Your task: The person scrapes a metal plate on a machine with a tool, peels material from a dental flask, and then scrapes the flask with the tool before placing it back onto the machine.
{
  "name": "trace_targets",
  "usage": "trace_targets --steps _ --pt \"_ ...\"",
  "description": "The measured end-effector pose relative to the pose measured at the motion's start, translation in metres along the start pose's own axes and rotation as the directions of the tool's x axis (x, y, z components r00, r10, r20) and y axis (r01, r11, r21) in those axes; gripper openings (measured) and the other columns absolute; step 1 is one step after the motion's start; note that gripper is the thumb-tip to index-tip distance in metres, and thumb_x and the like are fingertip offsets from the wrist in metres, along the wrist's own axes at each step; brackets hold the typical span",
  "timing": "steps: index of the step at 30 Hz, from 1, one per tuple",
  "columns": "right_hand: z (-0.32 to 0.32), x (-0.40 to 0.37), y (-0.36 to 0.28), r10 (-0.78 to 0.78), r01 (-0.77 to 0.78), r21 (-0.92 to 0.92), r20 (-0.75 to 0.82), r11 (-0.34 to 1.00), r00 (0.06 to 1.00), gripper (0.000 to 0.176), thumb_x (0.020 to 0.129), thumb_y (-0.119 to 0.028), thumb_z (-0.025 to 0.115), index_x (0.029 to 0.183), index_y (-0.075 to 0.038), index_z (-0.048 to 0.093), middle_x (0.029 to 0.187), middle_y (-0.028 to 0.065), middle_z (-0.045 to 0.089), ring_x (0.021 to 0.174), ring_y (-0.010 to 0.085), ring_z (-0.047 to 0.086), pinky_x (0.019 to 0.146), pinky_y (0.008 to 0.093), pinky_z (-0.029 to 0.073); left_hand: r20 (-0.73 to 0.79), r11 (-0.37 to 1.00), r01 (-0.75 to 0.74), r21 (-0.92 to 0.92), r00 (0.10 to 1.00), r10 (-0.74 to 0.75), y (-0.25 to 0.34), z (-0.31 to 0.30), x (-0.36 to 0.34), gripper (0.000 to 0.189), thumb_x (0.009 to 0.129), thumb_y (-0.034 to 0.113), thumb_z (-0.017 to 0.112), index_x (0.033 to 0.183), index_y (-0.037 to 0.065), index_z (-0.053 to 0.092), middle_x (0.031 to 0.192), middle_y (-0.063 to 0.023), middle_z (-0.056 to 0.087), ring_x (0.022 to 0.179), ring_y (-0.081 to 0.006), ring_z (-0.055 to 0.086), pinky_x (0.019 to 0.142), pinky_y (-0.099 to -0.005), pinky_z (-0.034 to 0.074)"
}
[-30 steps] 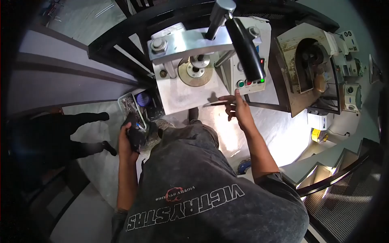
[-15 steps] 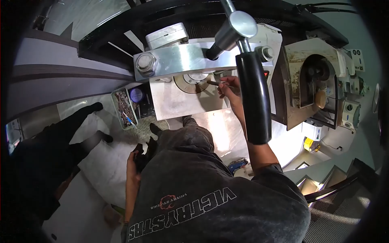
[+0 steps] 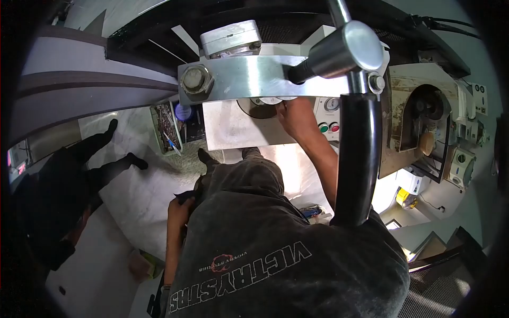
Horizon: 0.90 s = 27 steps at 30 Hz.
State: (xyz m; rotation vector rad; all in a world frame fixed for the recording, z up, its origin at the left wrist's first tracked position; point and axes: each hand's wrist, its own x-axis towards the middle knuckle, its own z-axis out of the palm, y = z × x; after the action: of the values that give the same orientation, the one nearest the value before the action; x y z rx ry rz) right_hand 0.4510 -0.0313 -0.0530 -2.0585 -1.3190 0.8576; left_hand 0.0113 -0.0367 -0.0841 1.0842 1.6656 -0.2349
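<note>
My right hand [image 3: 296,117] reaches under the thick metal crossbar [image 3: 249,74], at the round metal fitting [image 3: 270,100] in the middle of the pale machine. Its fingers are curled and partly hidden by the bar, so what they hold does not show. Below the fitting is a dark, disc-shaped plate [image 3: 254,110], set in the white machine top [image 3: 228,132]. My left hand [image 3: 179,211] hangs low by my side, closed on a dark, cloth-like piece [image 3: 185,197]. A black handle [image 3: 358,159] with a steel hub [image 3: 362,46] stands over my right forearm.
Green [image 3: 323,127] and red [image 3: 334,127] buttons and a round gauge [image 3: 332,104] sit right of my hand. To the left, a bin of thin pieces [image 3: 167,124] stands beside a purple-lidded container [image 3: 184,112]. Another person [image 3: 47,201] in dark clothes is at far left.
My right hand has moved up under the crossbar; the thin brown stick it held is out of sight. The view has shifted, and the buttons and gauge now show.
</note>
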Motion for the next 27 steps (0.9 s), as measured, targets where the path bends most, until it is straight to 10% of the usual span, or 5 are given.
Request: trace_targets --steps 3,8,21,27 --pt "0.014 0.010 0.026 -0.176 0.203 0.247 -0.125 0.948 0.976 0.033 0.081 -0.002 0.062 0.114 -0.004 0.061 0.106 0.0238 0.063 0.098 0.0471 0.059 0.084 0.0499 0.050 -0.037 0.999 -0.048 -0.012 0.998 0.048 -0.003 0.000 0.006 0.032 0.088 0.022 0.070 0.111 0.000 0.071 0.088 -0.0085 0.072 0.071 -0.0170 0.064 0.066 -0.0317 0.049" --pt "0.022 0.018 0.037 -0.319 0.322 0.041 -0.069 0.946 0.945 0.030 0.080 -0.002 0.062 0.110 -0.003 0.062 0.109 0.0214 0.062 0.103 0.0413 0.059 0.091 0.0486 0.048 -0.095 0.999 0.006 -0.037 0.995 -0.010 0.006 -0.003 0.004 0.037 0.083 0.028 0.075 0.100 -0.004 0.072 0.085 -0.0126 0.072 0.073 -0.0194 0.067 0.068 -0.0333 0.052" --pt "0.031 0.009 0.054 0.014 -0.006 0.324 -0.021 0.946 1.000 0.029 0.082 -0.005 0.063 0.112 -0.003 0.061 0.105 0.0234 0.062 0.097 0.0460 0.058 0.085 0.0494 0.049 -0.104 0.987 0.038 -0.157 0.993 -0.054 -0.022 -0.008 0.022 0.037 0.085 0.029 0.073 0.104 -0.002 0.071 0.089 -0.0102 0.072 0.081 -0.0180 0.067 0.071 -0.0321 0.052" --pt "0.012 0.009 0.036 -0.271 0.283 0.138 -0.102 0.949 0.957 0.029 0.082 -0.004 0.062 0.111 -0.003 0.060 0.098 0.0243 0.063 0.092 0.0476 0.060 0.081 0.0505 0.050 -0.158 0.982 0.035 -0.184 0.985 -0.065 0.002 -0.013 0.009 0.025 0.082 0.015 0.075 0.101 -0.001 0.070 0.089 -0.0088 0.072 0.074 -0.0161 0.066 0.067 -0.0295 0.052"
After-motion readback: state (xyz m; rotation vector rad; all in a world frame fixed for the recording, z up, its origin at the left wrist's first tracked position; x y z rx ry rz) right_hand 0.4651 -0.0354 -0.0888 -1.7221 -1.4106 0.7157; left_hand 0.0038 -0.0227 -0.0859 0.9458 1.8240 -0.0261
